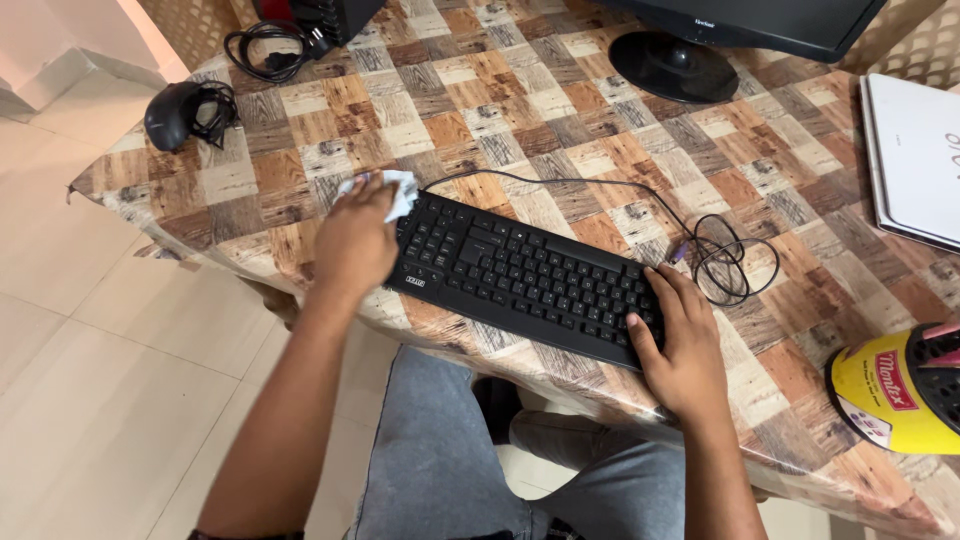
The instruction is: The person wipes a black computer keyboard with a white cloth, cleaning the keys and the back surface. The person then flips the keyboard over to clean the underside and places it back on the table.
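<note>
In the head view, a black keyboard (525, 275) lies on the desk (560, 130) near its front edge, its long axis running from upper left to lower right. The left hand (355, 240) is at the keyboard's left end, its grip clenched on a white cloth (395, 188) pressed against the desk just beside the keyboard's upper left corner. The keyboard stretches away to the right of this grip, so the cloth sits at the start of the long axis. The right hand (680, 345) rests on the opposite, lower right end, its fingers curled over the edge and its thumb on the keys, bracing the keyboard rather than lifting it. The keyboard's cable (725, 262) loops just beyond the right hand. A black mouse (180, 115) lies well apart at the far left corner, a monitor base (672, 65) stands beyond, and a yellow helmet (900, 385) sits at the right.
</note>
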